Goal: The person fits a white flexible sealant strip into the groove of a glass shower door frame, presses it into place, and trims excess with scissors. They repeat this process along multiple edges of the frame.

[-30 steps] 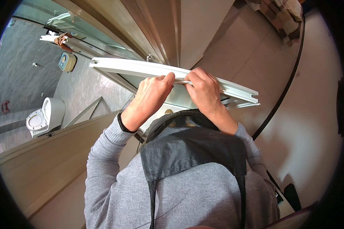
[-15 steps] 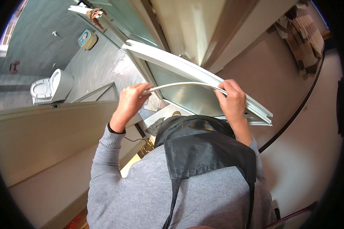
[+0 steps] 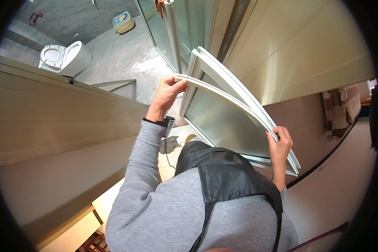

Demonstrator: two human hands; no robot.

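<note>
A thin white flexible strip [image 3: 236, 101] runs bowed from hand to hand. Its left end is pinched between the thumb and fingers of my left hand [image 3: 168, 93]. My right hand [image 3: 280, 143] grips the strip's other end, lower and to the right. Under and behind the strip leans a white-framed panel [image 3: 224, 118] with frosted glass. The strip lies along the panel's upper frame in view; whether it is seated in the frame or just above it, I cannot tell. My right hand is close by the frame's right end.
A glass partition [image 3: 171, 38] stands beyond the panel. The toilet [image 3: 71, 59] and a yellow-and-blue tub [image 3: 123, 23] are on the grey tiled floor at far left. A beige door [image 3: 63, 119] fills the left side. Grey cloth [image 3: 169, 145] lies by my feet.
The view has turned. My hands have spread apart along the strip, the right one going down toward the panel's right end. More of the strip shows, and it arches less steeply.
</note>
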